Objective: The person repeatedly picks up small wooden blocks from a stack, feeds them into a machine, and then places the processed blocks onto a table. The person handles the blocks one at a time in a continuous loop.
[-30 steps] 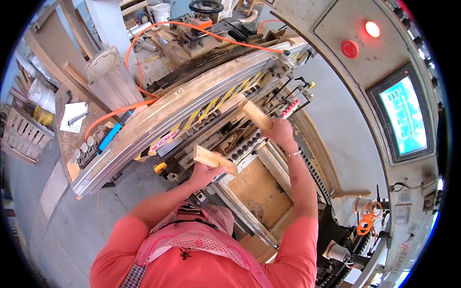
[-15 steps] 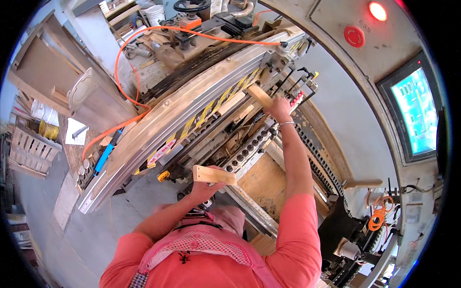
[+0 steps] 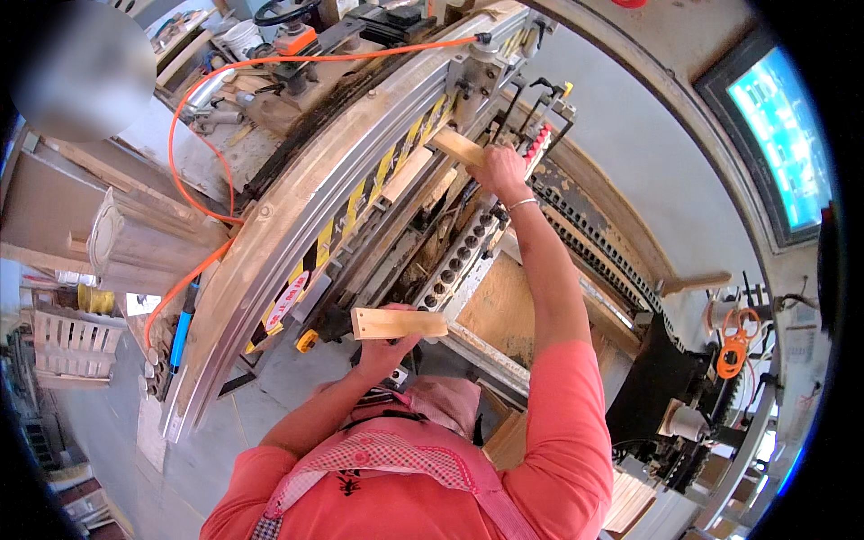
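Seen from above, a person in a coral shirt stands at a long woodworking machine (image 3: 297, 243). The left hand (image 3: 389, 346), close to the body, is clamped around a short pale wooden block (image 3: 398, 323) held level. The right hand (image 3: 500, 169), arm stretched out, grips a second wooden block (image 3: 457, 146) against the machine's yellow-and-black striped rail (image 3: 396, 162). A row of dark drill heads (image 3: 459, 261) sits between the hands. At far left, a slatted wooden crate (image 3: 67, 346) stands on the floor; its contents cannot be made out.
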`<action>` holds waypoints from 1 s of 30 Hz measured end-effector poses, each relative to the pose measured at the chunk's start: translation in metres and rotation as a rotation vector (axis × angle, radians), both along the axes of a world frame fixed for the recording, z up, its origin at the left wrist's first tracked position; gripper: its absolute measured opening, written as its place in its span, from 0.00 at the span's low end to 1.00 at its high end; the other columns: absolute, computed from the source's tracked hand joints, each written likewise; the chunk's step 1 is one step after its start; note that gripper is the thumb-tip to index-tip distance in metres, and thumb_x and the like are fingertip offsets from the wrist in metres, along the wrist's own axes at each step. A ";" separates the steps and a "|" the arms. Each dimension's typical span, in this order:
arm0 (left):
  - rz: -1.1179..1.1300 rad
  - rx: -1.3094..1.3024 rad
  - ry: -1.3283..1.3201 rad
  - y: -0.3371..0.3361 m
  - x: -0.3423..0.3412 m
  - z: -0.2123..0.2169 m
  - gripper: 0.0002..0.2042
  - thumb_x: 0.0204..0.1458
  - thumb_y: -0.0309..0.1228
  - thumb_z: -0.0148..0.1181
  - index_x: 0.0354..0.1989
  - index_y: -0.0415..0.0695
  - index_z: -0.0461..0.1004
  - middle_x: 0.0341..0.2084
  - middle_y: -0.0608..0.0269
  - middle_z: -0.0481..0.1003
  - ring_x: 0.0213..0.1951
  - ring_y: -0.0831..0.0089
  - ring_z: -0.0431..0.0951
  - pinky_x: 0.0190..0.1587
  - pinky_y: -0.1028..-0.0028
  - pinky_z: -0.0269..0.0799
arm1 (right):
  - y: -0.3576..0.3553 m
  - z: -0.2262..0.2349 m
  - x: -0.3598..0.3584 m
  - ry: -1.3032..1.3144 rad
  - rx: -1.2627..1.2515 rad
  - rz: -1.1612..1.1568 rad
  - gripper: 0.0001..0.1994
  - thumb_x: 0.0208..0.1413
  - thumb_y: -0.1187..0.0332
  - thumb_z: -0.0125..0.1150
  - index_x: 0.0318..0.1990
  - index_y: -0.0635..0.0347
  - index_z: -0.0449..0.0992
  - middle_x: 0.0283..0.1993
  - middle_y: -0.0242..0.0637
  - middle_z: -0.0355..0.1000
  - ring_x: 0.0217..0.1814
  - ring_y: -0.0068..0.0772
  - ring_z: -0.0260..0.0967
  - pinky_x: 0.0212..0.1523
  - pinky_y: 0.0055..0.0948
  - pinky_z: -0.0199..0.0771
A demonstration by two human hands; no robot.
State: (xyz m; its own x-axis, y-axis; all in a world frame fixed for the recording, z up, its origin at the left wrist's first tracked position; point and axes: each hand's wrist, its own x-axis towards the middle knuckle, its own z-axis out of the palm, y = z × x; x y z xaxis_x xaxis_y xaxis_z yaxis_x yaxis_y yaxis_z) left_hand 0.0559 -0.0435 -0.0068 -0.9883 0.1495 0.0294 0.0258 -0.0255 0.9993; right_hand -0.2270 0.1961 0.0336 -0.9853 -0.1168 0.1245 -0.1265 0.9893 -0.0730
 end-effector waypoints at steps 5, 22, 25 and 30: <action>0.019 0.066 0.000 0.004 0.001 -0.009 0.20 0.43 0.18 0.61 0.46 0.40 0.64 0.41 0.61 0.70 0.44 0.74 0.70 0.47 0.75 0.66 | 0.001 -0.004 0.001 0.028 -0.030 -0.013 0.23 0.38 0.48 0.64 0.29 0.62 0.76 0.29 0.44 0.74 0.40 0.44 0.70 0.40 0.37 0.72; 0.024 0.053 -0.039 0.005 0.002 -0.003 0.22 0.44 0.18 0.61 0.49 0.40 0.62 0.45 0.60 0.69 0.46 0.73 0.70 0.49 0.74 0.67 | -0.006 -0.007 -0.003 -0.030 -0.008 -0.016 0.25 0.45 0.46 0.60 0.35 0.63 0.72 0.31 0.45 0.74 0.39 0.43 0.72 0.38 0.37 0.73; 0.028 0.022 -0.010 0.006 0.000 -0.005 0.22 0.44 0.19 0.61 0.48 0.40 0.62 0.44 0.59 0.69 0.46 0.73 0.70 0.49 0.74 0.67 | -0.005 -0.008 -0.003 -0.027 0.020 0.013 0.25 0.46 0.46 0.58 0.35 0.63 0.71 0.30 0.45 0.74 0.37 0.42 0.73 0.36 0.37 0.74; 0.003 -0.026 0.006 0.005 0.000 0.001 0.22 0.44 0.19 0.61 0.48 0.40 0.62 0.45 0.59 0.68 0.47 0.73 0.69 0.50 0.73 0.66 | -0.011 -0.002 -0.008 -0.070 0.028 0.032 0.24 0.46 0.47 0.58 0.34 0.64 0.72 0.31 0.45 0.74 0.38 0.42 0.73 0.37 0.36 0.74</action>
